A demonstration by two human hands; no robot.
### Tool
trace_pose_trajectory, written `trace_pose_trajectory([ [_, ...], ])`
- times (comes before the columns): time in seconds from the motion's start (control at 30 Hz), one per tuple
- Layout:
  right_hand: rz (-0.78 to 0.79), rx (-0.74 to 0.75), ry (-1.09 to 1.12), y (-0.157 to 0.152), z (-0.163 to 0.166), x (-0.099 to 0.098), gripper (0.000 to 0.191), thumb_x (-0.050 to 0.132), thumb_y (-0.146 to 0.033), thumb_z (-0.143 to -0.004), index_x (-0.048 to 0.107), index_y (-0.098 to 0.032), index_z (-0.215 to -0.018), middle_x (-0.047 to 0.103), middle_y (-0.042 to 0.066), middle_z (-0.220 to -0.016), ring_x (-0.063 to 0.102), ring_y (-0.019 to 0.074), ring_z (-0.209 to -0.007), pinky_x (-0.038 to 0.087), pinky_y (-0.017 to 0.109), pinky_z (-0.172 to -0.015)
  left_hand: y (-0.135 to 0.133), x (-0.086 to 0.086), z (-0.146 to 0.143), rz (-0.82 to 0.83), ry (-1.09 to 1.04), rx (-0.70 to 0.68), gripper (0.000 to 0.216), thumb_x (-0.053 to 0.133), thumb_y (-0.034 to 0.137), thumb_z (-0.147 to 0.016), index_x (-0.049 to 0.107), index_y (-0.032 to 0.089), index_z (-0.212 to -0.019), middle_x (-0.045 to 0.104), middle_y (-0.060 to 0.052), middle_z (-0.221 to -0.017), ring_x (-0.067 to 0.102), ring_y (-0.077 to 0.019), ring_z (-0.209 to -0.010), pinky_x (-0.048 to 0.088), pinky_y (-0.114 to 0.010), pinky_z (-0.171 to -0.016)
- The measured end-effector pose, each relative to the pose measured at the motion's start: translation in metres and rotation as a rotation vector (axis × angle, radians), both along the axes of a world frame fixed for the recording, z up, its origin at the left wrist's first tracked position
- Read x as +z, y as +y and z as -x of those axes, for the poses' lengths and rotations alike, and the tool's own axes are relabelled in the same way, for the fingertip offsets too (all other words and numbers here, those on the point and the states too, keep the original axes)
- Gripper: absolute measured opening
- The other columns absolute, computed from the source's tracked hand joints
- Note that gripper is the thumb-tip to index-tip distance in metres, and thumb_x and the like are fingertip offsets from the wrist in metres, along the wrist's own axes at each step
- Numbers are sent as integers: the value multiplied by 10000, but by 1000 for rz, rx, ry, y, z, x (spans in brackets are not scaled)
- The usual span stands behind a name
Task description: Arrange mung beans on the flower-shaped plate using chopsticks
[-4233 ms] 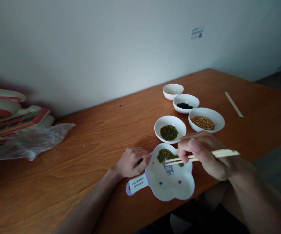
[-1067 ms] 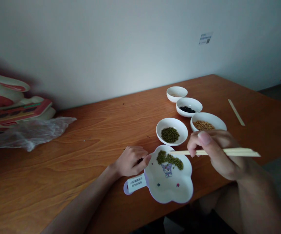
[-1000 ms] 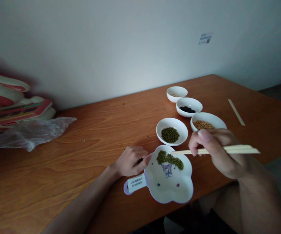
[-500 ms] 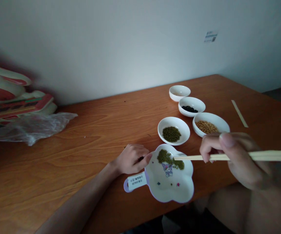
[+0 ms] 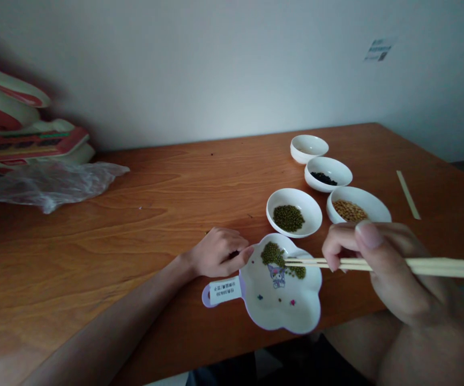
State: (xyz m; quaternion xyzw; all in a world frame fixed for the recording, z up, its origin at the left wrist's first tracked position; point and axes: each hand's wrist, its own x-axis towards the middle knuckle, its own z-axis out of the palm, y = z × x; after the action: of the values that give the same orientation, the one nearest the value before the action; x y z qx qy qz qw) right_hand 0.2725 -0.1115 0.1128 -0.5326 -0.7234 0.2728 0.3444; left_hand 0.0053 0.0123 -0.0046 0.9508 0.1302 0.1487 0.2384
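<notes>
Over the flower-shaped dish (image 5: 296,316), the chopsticks (image 5: 425,265) lie along nine-to-three o'clock, tips pointing to nine, beside green beans (image 5: 272,254). The right hand (image 5: 401,295) has its fingers closed around both, tips at their nine o'clock. The left hand (image 5: 219,254), half-curled, sits at the dish's ten; whether it grips, I can't tell.
</notes>
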Motion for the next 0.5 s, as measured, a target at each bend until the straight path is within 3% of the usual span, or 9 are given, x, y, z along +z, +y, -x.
trace_pose_trajectory([
  [0.5, 20, -57, 9, -7, -11, -13, 531, 238, -477, -1056, 595, -245, -738, 590, 11, -677, 539, 174, -641, 361, 355, -607, 0, 0, 0, -20, -14, -6, 356, 408, 274, -1019, 517, 180, -694, 590, -20, -657, 541, -134, -633, 410, -280, -638],
])
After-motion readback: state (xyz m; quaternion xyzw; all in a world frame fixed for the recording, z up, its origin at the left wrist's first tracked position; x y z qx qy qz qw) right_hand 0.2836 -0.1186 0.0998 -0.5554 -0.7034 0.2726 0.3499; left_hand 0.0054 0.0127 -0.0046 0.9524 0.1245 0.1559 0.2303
